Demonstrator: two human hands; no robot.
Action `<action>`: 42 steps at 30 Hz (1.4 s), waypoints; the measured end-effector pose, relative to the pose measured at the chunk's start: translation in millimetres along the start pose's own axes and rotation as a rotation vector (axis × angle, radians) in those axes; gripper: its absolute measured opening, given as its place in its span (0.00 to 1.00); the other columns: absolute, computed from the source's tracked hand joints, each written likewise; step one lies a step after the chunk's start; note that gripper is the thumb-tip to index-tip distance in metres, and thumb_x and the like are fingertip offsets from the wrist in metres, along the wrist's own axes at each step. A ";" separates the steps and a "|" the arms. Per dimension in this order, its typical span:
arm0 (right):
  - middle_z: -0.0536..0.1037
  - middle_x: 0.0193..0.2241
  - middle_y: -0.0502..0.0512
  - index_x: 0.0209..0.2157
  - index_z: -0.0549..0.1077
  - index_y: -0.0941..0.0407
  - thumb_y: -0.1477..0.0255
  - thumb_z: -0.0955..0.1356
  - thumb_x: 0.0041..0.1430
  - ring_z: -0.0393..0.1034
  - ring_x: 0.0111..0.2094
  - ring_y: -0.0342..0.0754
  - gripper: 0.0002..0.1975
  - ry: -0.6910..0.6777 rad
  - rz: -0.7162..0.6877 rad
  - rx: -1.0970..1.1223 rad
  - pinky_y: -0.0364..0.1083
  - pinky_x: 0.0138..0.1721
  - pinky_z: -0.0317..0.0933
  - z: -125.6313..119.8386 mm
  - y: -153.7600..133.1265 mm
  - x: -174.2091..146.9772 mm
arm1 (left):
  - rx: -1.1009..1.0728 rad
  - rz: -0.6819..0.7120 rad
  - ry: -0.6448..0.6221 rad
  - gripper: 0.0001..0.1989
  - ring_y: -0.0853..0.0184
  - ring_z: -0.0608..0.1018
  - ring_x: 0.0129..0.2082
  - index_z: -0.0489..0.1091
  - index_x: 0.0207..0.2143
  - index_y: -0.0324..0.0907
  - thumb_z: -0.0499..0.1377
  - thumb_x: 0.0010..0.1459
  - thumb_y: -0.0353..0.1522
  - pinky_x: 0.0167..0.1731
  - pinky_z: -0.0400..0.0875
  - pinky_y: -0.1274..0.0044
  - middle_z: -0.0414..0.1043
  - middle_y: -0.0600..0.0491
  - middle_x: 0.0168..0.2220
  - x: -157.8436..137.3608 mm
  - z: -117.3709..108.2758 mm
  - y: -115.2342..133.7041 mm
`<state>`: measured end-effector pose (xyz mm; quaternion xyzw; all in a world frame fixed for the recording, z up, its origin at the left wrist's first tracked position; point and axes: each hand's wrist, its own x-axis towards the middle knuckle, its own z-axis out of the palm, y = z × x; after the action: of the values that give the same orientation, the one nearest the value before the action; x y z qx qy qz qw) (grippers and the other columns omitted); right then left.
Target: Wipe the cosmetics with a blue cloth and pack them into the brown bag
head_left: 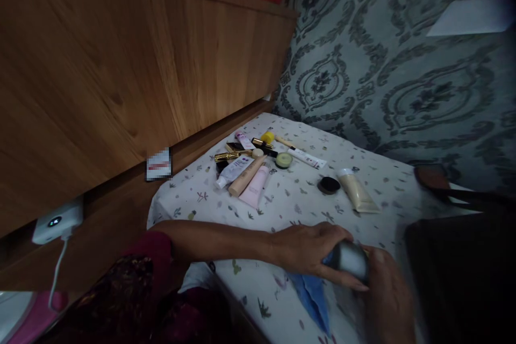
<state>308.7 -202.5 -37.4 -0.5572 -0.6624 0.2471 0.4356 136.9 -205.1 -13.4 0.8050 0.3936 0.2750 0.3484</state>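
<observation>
A dark, rounded container with a pale sheen (351, 262) is between my two hands, blurred, so its exact kind is unclear. My left hand (308, 250) has thumb and fingers curved around its near side. Some blue cloth (311, 301) hangs below that hand, and a bit of blue shows between the palm and the container. From the other side, my right hand (389, 290) grips the container, its fingertips partly hidden. Just beyond the hands lie a small black round lid or jar (329, 185) and a cream-coloured tube with a white cap (357, 192).
Several cosmetics lie clustered on the patterned white cloth (290, 201), including a pink tube (255, 187), a green-topped jar (284, 160) and a white tube (307, 158). A wooden cabinet (161, 64) borders the left, a patterned wall (363, 64) the back, a dark bag (459, 269) the right.
</observation>
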 end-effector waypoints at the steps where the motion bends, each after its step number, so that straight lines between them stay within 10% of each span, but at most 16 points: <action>1: 0.67 0.23 0.54 0.27 0.65 0.51 0.44 0.55 0.59 0.63 0.27 0.54 0.26 -0.006 0.012 -0.010 0.53 0.29 0.58 -0.6 -1.2 0.2 | 0.031 -0.002 0.002 0.34 0.51 0.71 0.57 0.57 0.58 0.41 0.61 0.58 0.50 0.55 0.69 0.62 0.64 0.41 0.57 -0.1 1.2 0.4; 11: 0.69 0.24 0.52 0.27 0.67 0.53 0.45 0.57 0.59 0.63 0.29 0.51 0.26 0.003 0.051 0.109 0.49 0.31 0.59 2.6 -5.9 -2.3 | 0.238 0.062 0.052 0.37 0.50 0.74 0.54 0.56 0.60 0.41 0.62 0.56 0.50 0.51 0.72 0.61 0.65 0.40 0.55 -1.1 11.5 -10.3; 19: 0.68 0.27 0.49 0.30 0.66 0.53 0.52 0.59 0.63 0.63 0.31 0.47 0.20 -0.035 0.079 0.273 0.45 0.34 0.61 -1.1 -16.1 -9.1 | 0.002 0.096 0.122 0.29 0.55 0.74 0.51 0.60 0.55 0.42 0.59 0.58 0.48 0.52 0.69 0.65 0.69 0.44 0.51 -0.9 7.6 -8.3; 34: 0.72 0.40 0.56 0.46 0.70 0.54 0.62 0.66 0.59 0.68 0.42 0.51 0.16 0.048 -0.159 0.188 0.51 0.46 0.64 -15.8 -25.9 -18.5 | -0.346 -0.286 0.304 0.25 0.54 0.76 0.50 0.73 0.41 0.42 0.54 0.58 0.53 0.53 0.71 0.65 0.78 0.49 0.43 10.8 10.3 6.5; 42: 0.74 0.37 0.54 0.41 0.72 0.55 0.61 0.63 0.63 0.69 0.39 0.48 0.13 0.178 -0.065 0.286 0.48 0.42 0.64 -21.0 -23.5 -10.2 | -0.169 -0.061 0.222 0.21 0.58 0.75 0.46 0.71 0.44 0.43 0.51 0.64 0.48 0.50 0.69 0.71 0.76 0.50 0.45 29.3 7.5 23.9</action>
<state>314.4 -221.5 -10.9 -0.4873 -0.5970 0.2743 0.5752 168.6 -194.1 5.6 0.7252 0.4293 0.3837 0.3775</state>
